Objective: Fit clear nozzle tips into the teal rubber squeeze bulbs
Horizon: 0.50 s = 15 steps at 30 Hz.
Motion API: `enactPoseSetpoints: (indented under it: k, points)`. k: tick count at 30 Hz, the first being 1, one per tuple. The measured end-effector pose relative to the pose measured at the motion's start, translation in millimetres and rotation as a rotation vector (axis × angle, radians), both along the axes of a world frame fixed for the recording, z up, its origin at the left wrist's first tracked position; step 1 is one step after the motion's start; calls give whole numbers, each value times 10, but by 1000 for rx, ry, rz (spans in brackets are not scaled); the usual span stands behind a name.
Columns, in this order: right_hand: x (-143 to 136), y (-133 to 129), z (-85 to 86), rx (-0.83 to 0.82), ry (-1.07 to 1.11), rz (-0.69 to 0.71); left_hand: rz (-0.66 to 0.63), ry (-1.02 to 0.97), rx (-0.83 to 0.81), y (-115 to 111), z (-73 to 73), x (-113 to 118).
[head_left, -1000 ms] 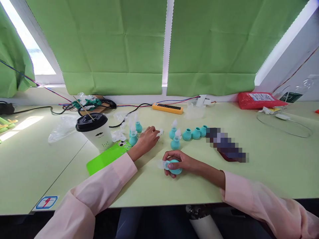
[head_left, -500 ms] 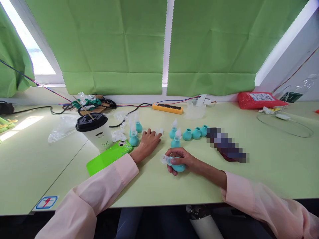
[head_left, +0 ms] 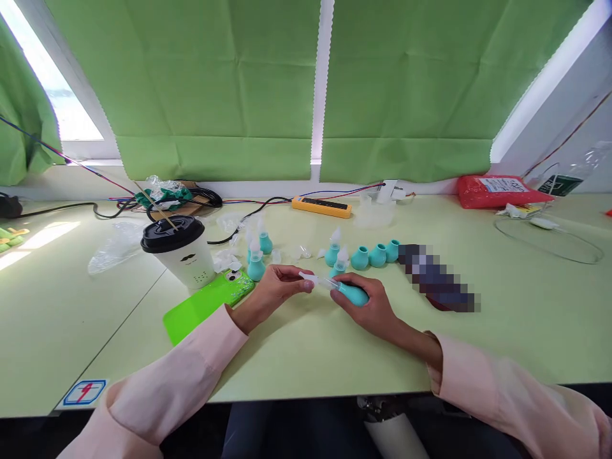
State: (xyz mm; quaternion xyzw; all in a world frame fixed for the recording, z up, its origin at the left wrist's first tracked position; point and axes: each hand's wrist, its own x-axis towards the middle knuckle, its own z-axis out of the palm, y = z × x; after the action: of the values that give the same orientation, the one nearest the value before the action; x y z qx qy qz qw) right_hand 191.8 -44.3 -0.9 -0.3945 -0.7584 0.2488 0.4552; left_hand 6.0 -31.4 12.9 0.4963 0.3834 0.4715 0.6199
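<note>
Near the middle of the table, my right hand (head_left: 370, 303) is closed round a teal bulb (head_left: 354, 294) with a clear neck that points left. My left hand (head_left: 280, 290) pinches a small translucent white tip (head_left: 310, 277) at the end of that neck. Behind my hands are teal bulbs with white tips, two on the right (head_left: 333, 254) and several on the left (head_left: 256, 268). Three open-topped teal bulbs (head_left: 377, 255) stand in a row to the right. Small clear pieces (head_left: 301, 252) lie behind my left hand.
A lidded cup (head_left: 191, 264) and a green phone case (head_left: 205, 306) are beside my left forearm. A blurred dark object (head_left: 437, 280) lies right of the bulbs. Farther back are a yellow power strip (head_left: 321, 206), a red package (head_left: 502, 192) and cables.
My left hand has come off the small pieces on the table toward me, now pinching a white tip. My right hand has turned the bulb and raised it slightly, bringing its neck to that tip.
</note>
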Motion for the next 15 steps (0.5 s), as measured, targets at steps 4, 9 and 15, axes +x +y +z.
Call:
enactPoseSetpoints:
  k: [4, 9, 15]
  points:
    - [0, -13, -50, 268, -151, -36, 8, -122, -81, -26, -38, 27]
    - [9, -7, -100, 395, -304, -79, 41, -166, -78, -22, -92, 61]
    - [11, -43, -95, 445, -462, -148, 29, -169, -104, -11, -158, 63]
